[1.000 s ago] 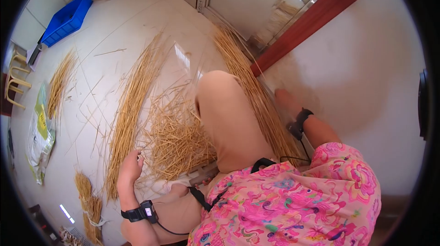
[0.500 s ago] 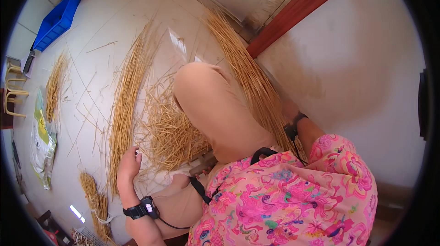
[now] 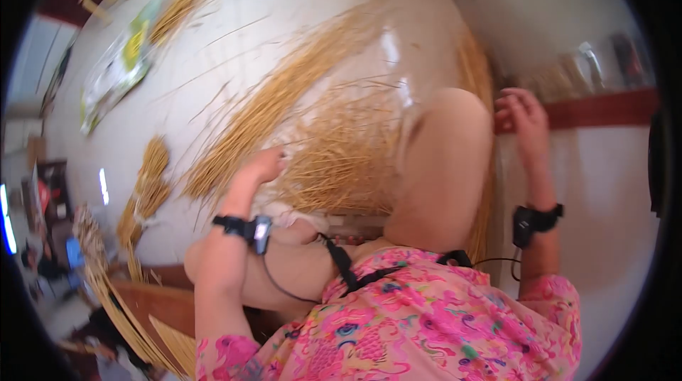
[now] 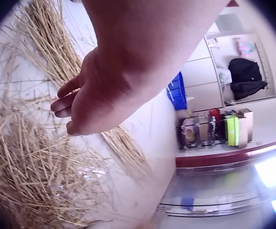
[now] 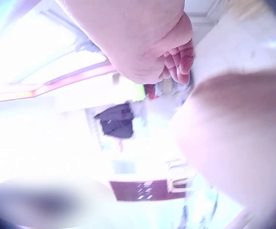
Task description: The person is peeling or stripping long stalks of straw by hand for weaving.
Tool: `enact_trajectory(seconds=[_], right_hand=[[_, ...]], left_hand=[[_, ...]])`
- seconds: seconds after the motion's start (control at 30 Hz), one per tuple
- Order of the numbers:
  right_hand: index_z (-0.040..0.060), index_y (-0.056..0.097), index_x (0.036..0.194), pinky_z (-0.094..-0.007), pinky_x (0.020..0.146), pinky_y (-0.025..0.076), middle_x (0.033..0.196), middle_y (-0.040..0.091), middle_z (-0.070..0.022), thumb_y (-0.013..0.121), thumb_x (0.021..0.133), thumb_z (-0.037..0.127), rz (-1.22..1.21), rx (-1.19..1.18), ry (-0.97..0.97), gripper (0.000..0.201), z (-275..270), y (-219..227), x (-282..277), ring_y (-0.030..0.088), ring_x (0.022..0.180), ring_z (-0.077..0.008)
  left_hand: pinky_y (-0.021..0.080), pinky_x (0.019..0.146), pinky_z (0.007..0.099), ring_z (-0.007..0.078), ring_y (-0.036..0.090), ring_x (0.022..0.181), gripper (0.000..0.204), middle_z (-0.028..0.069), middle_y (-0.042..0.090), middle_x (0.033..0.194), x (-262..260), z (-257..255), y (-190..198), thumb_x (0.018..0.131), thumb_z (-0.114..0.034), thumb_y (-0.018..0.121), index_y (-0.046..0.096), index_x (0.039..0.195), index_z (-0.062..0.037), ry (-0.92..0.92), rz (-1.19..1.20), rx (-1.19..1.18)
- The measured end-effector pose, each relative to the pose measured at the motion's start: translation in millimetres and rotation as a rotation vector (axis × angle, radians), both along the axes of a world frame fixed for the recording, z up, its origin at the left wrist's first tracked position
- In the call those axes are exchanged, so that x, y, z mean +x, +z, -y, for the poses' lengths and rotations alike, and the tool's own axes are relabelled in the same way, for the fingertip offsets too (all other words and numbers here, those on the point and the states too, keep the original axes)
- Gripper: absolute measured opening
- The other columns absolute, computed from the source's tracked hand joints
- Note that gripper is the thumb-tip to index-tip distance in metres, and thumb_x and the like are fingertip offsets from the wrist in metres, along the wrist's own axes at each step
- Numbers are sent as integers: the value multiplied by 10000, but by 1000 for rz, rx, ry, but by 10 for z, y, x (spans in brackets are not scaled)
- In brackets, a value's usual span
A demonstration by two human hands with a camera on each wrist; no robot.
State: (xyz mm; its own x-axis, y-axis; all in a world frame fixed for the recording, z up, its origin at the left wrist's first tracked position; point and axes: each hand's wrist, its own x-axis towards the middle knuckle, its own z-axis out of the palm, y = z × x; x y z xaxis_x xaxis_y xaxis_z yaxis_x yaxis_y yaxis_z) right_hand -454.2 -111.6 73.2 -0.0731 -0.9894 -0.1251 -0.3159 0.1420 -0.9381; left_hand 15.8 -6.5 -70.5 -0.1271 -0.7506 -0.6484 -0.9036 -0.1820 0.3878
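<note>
- At the left of the head view we find the tied straw bundle (image 3: 147, 182) lying on the tiled floor (image 3: 177, 97), with the plastic bag (image 3: 121, 72) farther off; both lie out of the fingers' grasp.
- Next comes the long straw row (image 3: 277, 97), its stalks roughly parallel on the floor. Just to its right is the loose straw heap (image 3: 337, 168), with pieces crossing every way. We judge the step in hand to be sorting straw, long stalks apart from loose bits, at a lull with none held.
- Beyond the bent leg (image 3: 444, 175) we see part of the far straw bundle (image 3: 471, 61); the leg hides much of it. In our judgement the next move calls for reaching down to one of these groups and closing the fingers round a handful.
- The left hand (image 3: 264, 164) hangs over the space between row and heap, its fingers loosely bent; the left wrist view shows nothing in them. Whether they brush a stalk we cannot tell.
- The right hand (image 3: 527, 122) is raised just right of the leg, fingers slightly bent and a little spread, with nothing in their hold; the right wrist view is washed out but shows no straw there.
</note>
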Motion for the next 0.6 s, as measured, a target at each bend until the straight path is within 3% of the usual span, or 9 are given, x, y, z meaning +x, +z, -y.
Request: enact_trajectory(seconds=[0.1,0.13,0.2,0.33,0.43,0.6], right_hand=[[20,588,1045,-170,544,406,868,624,-38,490,935,118,150,-128,286,177,-45,819,890,547,675,-43],[15,588,1041,-170,547,406,865,625,-39,493,932,116,195,-135,364,177,-23,933,1142,547,675,-42],[6,589,1031,-171,544,403,858,628,-33,510,918,119,62,-146,560,178,-39,1038,1648,548,673,-41],[-14,600,991,-218,584,443,794,627,-35,557,896,138,-119,-118,805,184,167,676,2359,570,687,-75],[-11,609,967,-262,597,458,782,637,-66,571,880,128,-283,-36,951,168,379,407,2580,579,673,-122],[-23,603,927,-308,610,472,770,639,-131,591,853,101,-440,-124,941,145,447,317,2642,587,643,-213]], left_hand=[[459,873,418,370,584,1001,315,233,616,1055,150,-158,-679,825,-212,553,615,1058,-10,7,-9,16],[461,873,418,368,589,992,311,229,623,1041,179,-171,-885,823,-211,551,620,1051,-10,12,18,34],[462,879,418,367,590,991,309,225,625,1043,257,-243,-1184,821,-204,546,623,1053,-15,48,43,37],[455,895,420,372,565,1038,318,220,600,1102,346,-355,-1528,824,-174,532,605,1098,-30,230,76,-30],[447,907,420,372,532,1089,329,211,560,1171,509,-371,-1609,829,-127,517,577,1141,-43,414,138,-48],[434,910,416,351,510,1102,328,186,542,1175,655,-381,-1851,821,-82,535,559,1147,-56,728,225,-150]])
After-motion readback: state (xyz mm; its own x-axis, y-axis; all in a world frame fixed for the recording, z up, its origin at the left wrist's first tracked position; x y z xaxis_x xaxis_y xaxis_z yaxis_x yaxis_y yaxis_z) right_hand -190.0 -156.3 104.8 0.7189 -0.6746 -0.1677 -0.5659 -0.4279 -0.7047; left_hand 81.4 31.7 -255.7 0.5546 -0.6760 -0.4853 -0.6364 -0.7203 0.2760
